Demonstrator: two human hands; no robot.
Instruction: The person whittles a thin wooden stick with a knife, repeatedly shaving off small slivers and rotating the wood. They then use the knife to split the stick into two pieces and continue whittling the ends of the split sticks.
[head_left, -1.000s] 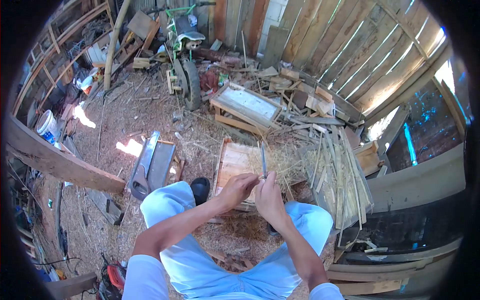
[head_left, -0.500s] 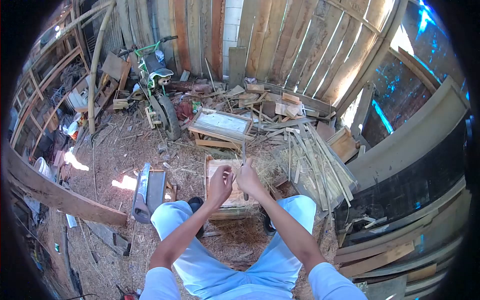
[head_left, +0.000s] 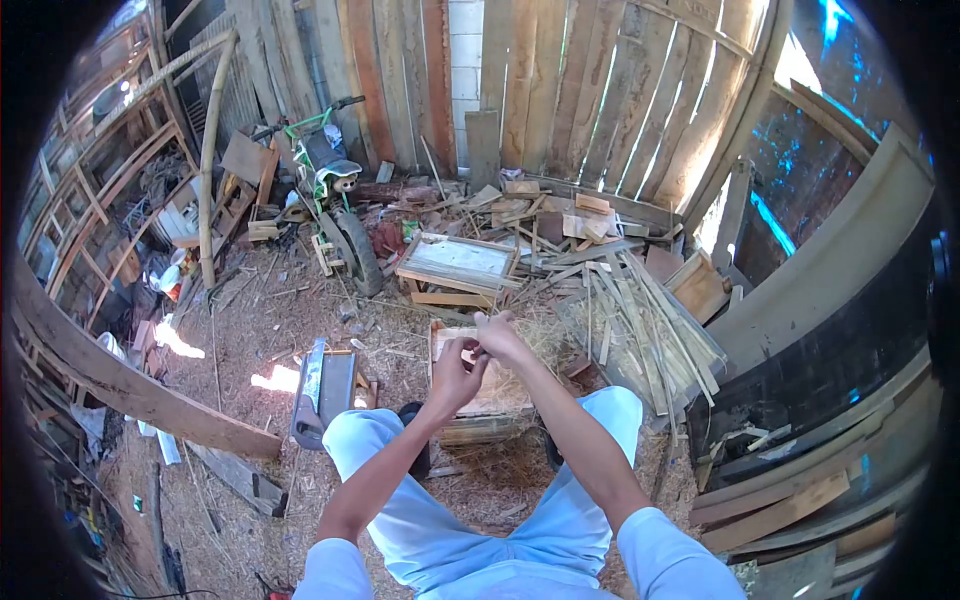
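Observation:
My right hand (head_left: 503, 338) is closed, seen from the back, above a low wooden bench (head_left: 490, 400). It grips a slim knife-like tool, now mostly hidden by the hand. My left hand (head_left: 458, 372) is beside it, fingers curled and almost touching the right hand. What the left fingers pinch, if anything, is too small and hidden to make out. Between my knees, the pale wood bench top carries straw-like shavings along its right side.
A handsaw (head_left: 312, 390) lies on a small dark stool (head_left: 340, 385) to the left. Ahead stands a wood-framed box (head_left: 460, 258), with a motorbike (head_left: 335, 200) behind. Thin wooden strips (head_left: 650, 325) are piled at right. A slanting beam (head_left: 150, 400) crosses the left side.
My right hand has turned over, so the tool that stood upright is now mostly hidden. The left hand has come closer to the right. The whole view has shifted slightly.

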